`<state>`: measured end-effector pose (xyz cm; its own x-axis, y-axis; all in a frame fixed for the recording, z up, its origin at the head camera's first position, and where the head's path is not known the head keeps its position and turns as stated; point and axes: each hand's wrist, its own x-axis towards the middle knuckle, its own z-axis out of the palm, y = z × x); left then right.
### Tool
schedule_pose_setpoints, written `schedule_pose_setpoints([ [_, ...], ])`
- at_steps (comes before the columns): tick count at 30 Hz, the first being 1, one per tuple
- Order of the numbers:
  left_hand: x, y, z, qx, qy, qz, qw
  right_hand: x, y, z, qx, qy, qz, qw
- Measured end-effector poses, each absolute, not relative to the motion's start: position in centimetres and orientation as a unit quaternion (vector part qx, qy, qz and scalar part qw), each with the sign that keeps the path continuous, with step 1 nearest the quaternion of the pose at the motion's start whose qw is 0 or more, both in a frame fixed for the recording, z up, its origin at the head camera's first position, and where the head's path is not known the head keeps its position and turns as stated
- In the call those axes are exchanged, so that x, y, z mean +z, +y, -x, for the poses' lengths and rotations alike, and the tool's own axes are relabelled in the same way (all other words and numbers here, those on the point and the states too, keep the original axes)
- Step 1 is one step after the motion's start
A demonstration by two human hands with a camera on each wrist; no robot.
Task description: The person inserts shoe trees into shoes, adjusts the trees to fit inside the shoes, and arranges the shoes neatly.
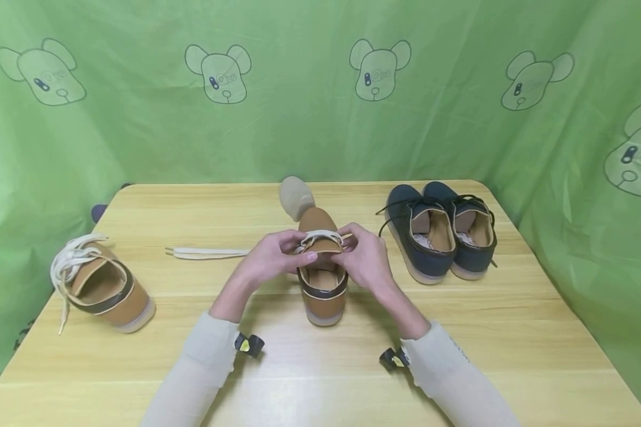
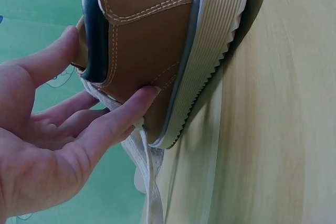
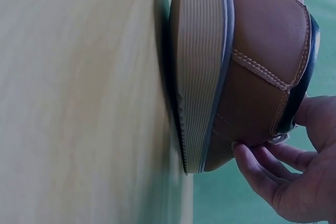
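Note:
A brown shoe with a dark collar and pale sole stands mid-table, heel toward me. My left hand grips its left side, thumb at the tongue and fingers along the outside. On the opposite side my right hand pinches the opening's edge, its thumb partly inside. Between the hands, white laces cross the shoe above the tongue. In the left wrist view, a fingertip presses the brown leather and loose lace hangs past it. The right wrist view shows fingers of the right hand against the shoe's side.
A second brown shoe with bunched white laces lies at the left edge. White lace stretches across the table left of my left hand. Two dark blue shoes stand at the right. Beyond the toe lies a grey rounded piece.

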<state>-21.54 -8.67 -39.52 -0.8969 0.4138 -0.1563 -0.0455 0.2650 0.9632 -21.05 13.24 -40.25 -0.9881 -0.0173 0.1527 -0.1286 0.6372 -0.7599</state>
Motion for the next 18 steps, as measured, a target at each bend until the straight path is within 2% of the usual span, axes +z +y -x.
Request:
schedule_pose_setpoints([
  [18, -39.38, -8.73, 21.6, 0.582, 0.782, -0.124, 0.186, -39.45, 13.64, 20.84, 0.421, -0.904, -0.065, 0.027],
])
